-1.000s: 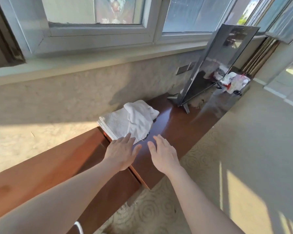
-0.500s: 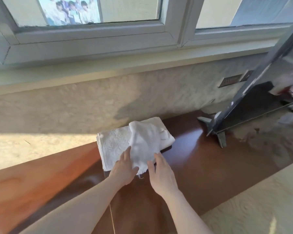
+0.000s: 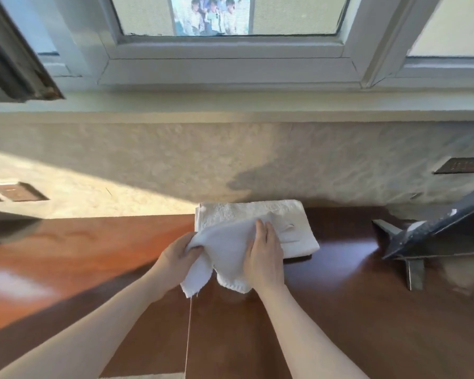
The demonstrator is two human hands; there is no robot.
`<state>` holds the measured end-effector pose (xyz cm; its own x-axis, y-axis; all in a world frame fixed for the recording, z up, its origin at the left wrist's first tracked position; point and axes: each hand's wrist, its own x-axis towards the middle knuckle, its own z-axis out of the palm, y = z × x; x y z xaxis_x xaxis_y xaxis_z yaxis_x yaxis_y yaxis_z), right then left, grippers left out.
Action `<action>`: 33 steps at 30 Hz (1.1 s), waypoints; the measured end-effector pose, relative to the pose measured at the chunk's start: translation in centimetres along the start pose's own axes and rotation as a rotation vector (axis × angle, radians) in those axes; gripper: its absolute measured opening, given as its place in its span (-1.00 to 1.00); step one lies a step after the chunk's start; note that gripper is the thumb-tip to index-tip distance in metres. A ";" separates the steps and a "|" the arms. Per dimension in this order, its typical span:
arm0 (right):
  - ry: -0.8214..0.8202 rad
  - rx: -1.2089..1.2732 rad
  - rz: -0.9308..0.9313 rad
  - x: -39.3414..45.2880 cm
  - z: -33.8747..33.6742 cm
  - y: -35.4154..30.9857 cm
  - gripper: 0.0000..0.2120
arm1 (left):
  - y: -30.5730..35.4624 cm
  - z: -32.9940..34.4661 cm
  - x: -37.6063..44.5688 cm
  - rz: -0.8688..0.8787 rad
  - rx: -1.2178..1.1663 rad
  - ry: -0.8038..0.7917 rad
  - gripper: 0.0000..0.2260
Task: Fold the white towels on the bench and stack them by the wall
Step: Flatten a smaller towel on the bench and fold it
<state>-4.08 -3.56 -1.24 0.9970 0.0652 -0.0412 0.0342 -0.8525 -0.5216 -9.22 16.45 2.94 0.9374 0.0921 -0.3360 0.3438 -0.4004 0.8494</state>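
Observation:
A folded white towel lies flat on the brown wooden bench, pushed against the wall. A smaller loose white towel is draped over its front edge and hangs crumpled toward me. My left hand grips the loose towel's left part, fingers curled into the cloth. Over on the towel's right side, my right hand lies on the cloth with fingers stretched forward; whether it pinches the cloth underneath is hidden.
A dark flat screen on a metal stand leans at the bench's right end. The textured wall and a window sill rise right behind the towels. Dark wall plates sit at left and right. A seam splits the bench.
Both hands went from hovering in front of the towels to taking hold of the loose top towel, which is now lifted and pulled toward me. The view swung to face the wall.

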 end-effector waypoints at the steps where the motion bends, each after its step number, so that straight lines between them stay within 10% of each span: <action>1: -0.029 0.012 -0.028 -0.2 0.4 -1.4 -0.43 | -0.5 -1.6 -0.8 -0.009 -0.040 0.016 -0.72; 10: -0.265 -0.124 -0.451 -7.8 8.6 -18.5 -0.47 | -9.0 -17.2 -10.3 -0.048 -0.413 0.169 -0.83; 16: -0.387 -0.097 -0.389 -14.3 15.6 -28.8 -0.86 | -16.5 -28.4 -15.4 -0.099 -0.448 0.378 -0.90; 33: -0.290 -0.122 -0.515 -8.3 25.4 -40.1 -0.76 | -25.9 -42.2 -10.2 -0.529 -0.267 0.536 -0.75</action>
<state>-15.52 43.27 -1.58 0.7909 0.6100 -0.0489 0.5329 -0.7258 -0.4350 -25.31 64.34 1.55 0.5224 0.6614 -0.5382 0.6889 0.0445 0.7234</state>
